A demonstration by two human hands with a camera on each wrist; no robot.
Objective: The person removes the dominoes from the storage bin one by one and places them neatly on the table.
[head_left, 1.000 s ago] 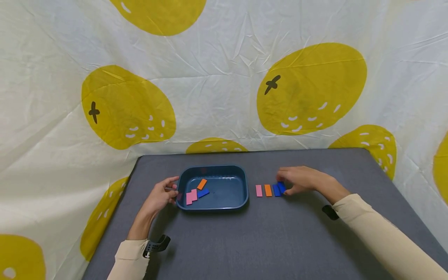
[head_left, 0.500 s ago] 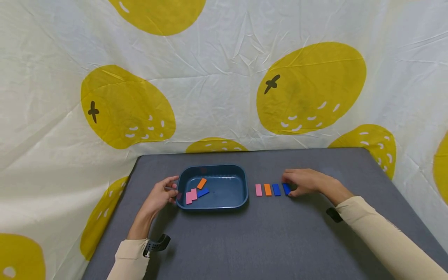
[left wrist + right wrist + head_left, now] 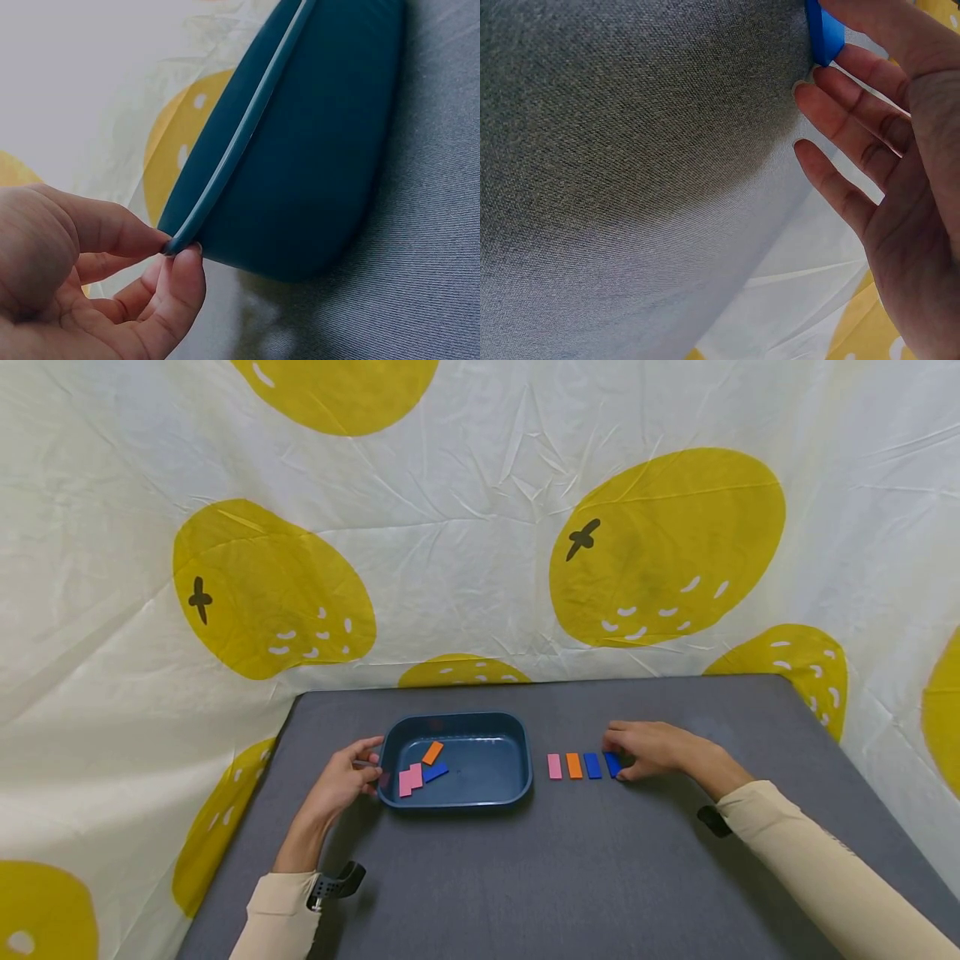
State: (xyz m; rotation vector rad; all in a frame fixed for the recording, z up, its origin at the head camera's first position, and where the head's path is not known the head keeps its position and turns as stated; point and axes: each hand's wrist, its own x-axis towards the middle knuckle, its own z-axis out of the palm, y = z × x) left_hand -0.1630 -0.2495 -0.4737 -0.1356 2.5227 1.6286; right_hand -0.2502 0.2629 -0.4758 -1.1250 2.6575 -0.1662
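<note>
My left hand (image 3: 343, 783) pinches the rim of a dark blue tray (image 3: 487, 768) at its left end; the left wrist view shows thumb and finger on that rim. Over the right end of a row, my right hand (image 3: 654, 750) holds a small flat blue tile (image 3: 612, 765) between thumb and fingers. The same blue tile (image 3: 826, 41) shows partly in the right wrist view, its far end cut off by the frame. To its left lie a second blue tile (image 3: 592, 766), an orange tile (image 3: 573, 766) and a pink tile (image 3: 554, 767), side by side with narrow gaps.
Inside the tray's left half lie an orange tile (image 3: 432, 753), a blue tile (image 3: 435, 772) and two pink tiles (image 3: 405, 783) that touch. A grey cloth-covered table (image 3: 480, 877) bears everything. Behind it hangs a white curtain (image 3: 465, 585) with yellow fruit prints.
The right hand has moved slightly right with its blue tile, which overlapped the neighbouring blue tile and now lies apart from it. The left hand and tray have stayed put.
</note>
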